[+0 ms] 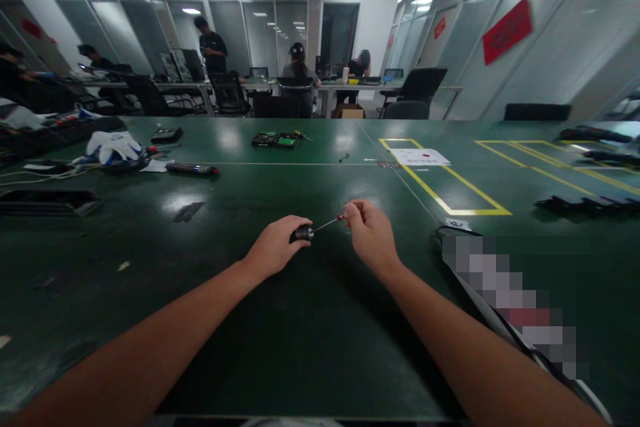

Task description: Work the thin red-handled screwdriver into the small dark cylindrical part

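Near the middle of the green table (280,333), my left hand (276,243) is closed around a small dark cylindrical part (303,233) with a light metallic end facing right. My right hand (369,232) grips a thin screwdriver (327,223) by its red handle, most of which my fingers hide. The slim shaft slants down to the left, and its tip meets the metallic end of the cylinder. Whether the tip sits in a screw is too small to tell. Both hands are held just above the tabletop.
A laptop-like object with a blurred surface (510,307) lies beside my right forearm. White gloves (114,147), a pen-like tool (193,169) and a dark tray (50,202) are on the left. Open tool cases (277,139) lie farther back. Yellow tape (475,212) frames a white sheet (419,157). Several people sit or stand beyond.
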The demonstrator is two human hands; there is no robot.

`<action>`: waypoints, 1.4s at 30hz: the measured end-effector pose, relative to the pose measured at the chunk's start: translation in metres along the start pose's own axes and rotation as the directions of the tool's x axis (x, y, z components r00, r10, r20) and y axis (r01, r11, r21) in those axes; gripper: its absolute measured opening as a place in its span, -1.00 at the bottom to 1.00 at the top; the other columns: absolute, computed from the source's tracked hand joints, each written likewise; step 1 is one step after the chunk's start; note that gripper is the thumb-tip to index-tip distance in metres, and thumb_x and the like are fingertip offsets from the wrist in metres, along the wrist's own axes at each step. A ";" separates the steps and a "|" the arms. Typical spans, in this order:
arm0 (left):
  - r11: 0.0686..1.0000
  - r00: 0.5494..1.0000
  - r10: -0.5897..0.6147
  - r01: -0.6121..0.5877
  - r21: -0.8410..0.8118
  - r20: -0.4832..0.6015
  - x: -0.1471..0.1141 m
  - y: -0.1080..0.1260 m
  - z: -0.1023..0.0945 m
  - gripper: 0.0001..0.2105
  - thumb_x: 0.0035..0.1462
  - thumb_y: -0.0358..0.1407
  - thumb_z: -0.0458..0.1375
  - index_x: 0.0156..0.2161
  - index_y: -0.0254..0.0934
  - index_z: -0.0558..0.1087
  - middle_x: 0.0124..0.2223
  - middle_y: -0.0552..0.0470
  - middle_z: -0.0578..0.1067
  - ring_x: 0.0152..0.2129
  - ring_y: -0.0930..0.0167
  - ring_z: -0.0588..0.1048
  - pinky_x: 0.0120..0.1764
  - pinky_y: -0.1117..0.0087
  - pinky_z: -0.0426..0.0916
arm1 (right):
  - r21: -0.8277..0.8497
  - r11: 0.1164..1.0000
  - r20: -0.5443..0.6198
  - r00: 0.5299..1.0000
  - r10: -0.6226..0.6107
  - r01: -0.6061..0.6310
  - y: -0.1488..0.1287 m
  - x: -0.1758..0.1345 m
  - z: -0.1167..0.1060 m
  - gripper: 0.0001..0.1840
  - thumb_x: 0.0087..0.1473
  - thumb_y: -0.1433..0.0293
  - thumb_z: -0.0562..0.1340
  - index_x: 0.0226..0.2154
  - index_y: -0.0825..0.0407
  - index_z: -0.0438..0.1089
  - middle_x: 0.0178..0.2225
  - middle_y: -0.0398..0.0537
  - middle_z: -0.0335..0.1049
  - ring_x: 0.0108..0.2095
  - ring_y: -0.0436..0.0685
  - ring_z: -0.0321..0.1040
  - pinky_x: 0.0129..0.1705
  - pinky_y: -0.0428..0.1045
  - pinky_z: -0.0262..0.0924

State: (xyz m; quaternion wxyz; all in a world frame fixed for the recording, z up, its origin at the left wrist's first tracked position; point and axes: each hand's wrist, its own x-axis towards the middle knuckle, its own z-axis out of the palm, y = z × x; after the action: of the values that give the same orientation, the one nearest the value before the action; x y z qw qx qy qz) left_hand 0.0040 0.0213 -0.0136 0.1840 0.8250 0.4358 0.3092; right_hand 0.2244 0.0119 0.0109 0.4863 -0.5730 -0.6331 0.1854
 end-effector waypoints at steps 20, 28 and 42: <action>0.991 0.962 -0.037 0.000 0.135 0.270 -0.009 0.025 -0.011 -0.65 0.28 -0.43 0.08 0.13 -0.21 0.46 0.13 -0.12 0.44 0.01 0.23 0.48 0.04 0.19 0.40 | 0.021 0.999 -0.076 0.996 0.051 -0.050 0.004 0.003 -0.003 -0.65 0.27 0.14 0.09 -0.34 -0.01 0.44 -0.40 0.02 0.53 -0.39 0.20 0.41 -0.31 0.05 0.13; 0.933 0.947 -0.086 -0.033 0.358 0.310 0.000 0.040 0.009 -0.60 0.27 -0.14 0.15 0.13 -0.26 0.50 -0.02 -0.21 0.51 -0.08 0.06 0.49 -0.05 0.05 0.40 | 0.025 0.998 -0.075 0.996 0.057 -0.055 0.005 0.005 -0.003 -0.66 0.26 0.14 0.09 -0.36 -0.01 0.42 -0.43 -0.01 0.51 -0.42 0.17 0.38 -0.33 0.04 0.13; 0.959 0.940 -0.118 0.025 0.282 0.319 -0.002 0.010 -0.020 -0.63 0.22 -0.27 0.19 0.12 -0.21 0.52 0.04 -0.12 0.58 -0.04 0.15 0.54 0.00 0.16 0.39 | 0.043 0.997 -0.036 0.997 0.064 -0.062 0.006 0.004 -0.002 -0.65 0.27 0.13 0.08 -0.35 -0.02 0.43 -0.44 -0.04 0.50 -0.43 0.17 0.38 -0.35 0.04 0.12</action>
State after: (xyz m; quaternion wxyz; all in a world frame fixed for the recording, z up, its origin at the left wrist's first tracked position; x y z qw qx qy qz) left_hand -0.0040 0.0151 0.0061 0.1501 0.8663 0.4669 0.0950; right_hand 0.2299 0.0165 0.0082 0.5040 -0.5856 -0.6015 0.2032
